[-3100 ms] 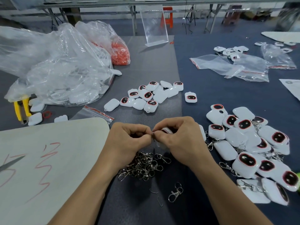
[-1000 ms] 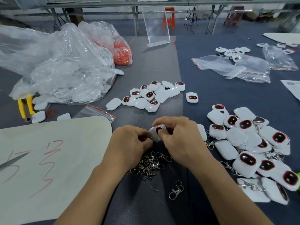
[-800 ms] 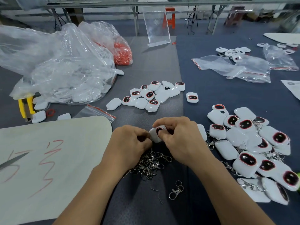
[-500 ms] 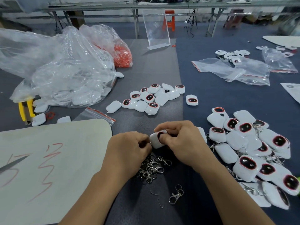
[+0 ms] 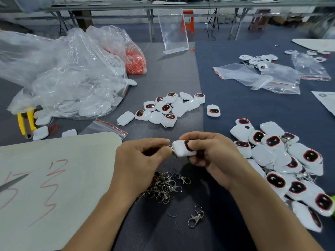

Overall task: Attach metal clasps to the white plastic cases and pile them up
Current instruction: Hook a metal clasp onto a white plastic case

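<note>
An assembly workshop, no question: a long cloth-covered worktable [image 5: 174, 73] was strewn with loose white plastic cases [image 5: 170, 109], a bulk bag [image 5: 68, 84] bulged with more, metal clasps [image 5: 163, 187] lay heaped, zip bags [image 5: 253, 77] sprawled about, and metal-legged folding tables [image 5: 126, 5] and an orange stool [image 5: 188, 20] stood behind.

left hand [image 5: 143, 158]: fingers curled in, fingertips pinching a small metal piece [image 5: 173, 153]
right hand [image 5: 212, 153]: curled round a white case [image 5: 181, 150], one fingertip pressed on its face
forearms: both bare, angled in from below, hands almost touching
</note>
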`<action>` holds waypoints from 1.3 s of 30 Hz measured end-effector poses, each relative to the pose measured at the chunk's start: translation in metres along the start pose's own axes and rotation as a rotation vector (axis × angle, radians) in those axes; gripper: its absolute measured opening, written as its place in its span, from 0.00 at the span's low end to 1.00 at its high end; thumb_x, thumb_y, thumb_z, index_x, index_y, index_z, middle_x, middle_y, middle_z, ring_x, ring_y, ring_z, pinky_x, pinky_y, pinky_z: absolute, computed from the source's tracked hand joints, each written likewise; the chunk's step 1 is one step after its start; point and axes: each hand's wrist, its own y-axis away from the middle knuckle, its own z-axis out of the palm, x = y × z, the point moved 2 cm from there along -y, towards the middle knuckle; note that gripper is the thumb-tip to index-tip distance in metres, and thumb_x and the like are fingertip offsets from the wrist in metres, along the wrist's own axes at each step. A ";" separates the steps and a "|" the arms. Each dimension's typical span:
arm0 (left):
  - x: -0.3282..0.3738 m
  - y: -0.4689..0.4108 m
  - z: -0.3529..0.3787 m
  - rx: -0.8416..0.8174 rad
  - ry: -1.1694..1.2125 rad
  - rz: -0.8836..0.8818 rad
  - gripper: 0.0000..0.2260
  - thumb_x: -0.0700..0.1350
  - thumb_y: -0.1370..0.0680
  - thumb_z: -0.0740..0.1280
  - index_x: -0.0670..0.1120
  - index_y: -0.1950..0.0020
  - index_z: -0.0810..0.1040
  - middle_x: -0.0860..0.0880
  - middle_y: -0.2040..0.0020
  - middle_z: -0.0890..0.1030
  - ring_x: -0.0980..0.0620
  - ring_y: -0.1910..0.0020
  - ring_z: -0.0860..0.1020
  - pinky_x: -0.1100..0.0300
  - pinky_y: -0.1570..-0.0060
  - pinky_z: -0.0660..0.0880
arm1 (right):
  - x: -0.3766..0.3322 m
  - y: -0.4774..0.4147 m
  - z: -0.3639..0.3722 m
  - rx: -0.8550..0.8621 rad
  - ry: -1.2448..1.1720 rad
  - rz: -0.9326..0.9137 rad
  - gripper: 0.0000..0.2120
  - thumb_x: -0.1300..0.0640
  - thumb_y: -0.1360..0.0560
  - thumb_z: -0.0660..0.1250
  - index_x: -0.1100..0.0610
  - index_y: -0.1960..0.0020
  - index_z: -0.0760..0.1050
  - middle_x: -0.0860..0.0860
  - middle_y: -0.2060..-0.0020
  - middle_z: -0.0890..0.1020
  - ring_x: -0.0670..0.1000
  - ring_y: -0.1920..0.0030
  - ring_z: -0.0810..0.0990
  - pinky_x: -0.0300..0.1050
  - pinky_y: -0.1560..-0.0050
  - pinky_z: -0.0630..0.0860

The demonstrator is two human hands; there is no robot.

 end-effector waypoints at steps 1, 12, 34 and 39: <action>-0.001 -0.001 0.000 -0.019 0.047 -0.016 0.10 0.45 0.30 0.80 0.62 0.57 0.87 0.63 0.61 0.86 0.64 0.60 0.84 0.70 0.56 0.78 | -0.001 0.001 -0.001 -0.018 -0.020 0.012 0.11 0.71 0.23 0.64 0.63 0.54 0.85 0.58 0.66 0.81 0.50 0.74 0.72 0.40 0.72 0.62; 0.005 0.000 -0.001 -0.127 -0.070 0.162 0.03 0.53 0.27 0.75 0.56 0.57 0.84 0.54 0.68 0.77 0.57 0.69 0.73 0.61 0.67 0.70 | 0.001 0.005 0.005 -0.009 -0.060 -0.038 0.11 0.70 0.23 0.64 0.63 0.55 0.85 0.57 0.68 0.82 0.50 0.74 0.73 0.37 0.76 0.65; 0.011 0.003 -0.003 -0.056 -0.478 0.258 0.10 0.51 0.25 0.67 0.48 0.63 0.81 0.52 0.70 0.73 0.54 0.69 0.73 0.53 0.66 0.72 | 0.000 0.014 0.025 0.079 -0.053 -0.270 0.08 0.70 0.24 0.67 0.62 0.53 0.84 0.60 0.66 0.83 0.52 0.74 0.75 0.40 0.77 0.68; 0.011 0.003 -0.005 0.021 -0.452 0.183 0.05 0.50 0.25 0.69 0.54 0.60 0.83 0.57 0.68 0.77 0.59 0.67 0.75 0.67 0.65 0.70 | 0.000 0.015 0.031 0.090 -0.054 -0.284 0.07 0.70 0.23 0.66 0.63 0.52 0.83 0.59 0.66 0.83 0.53 0.74 0.75 0.41 0.77 0.69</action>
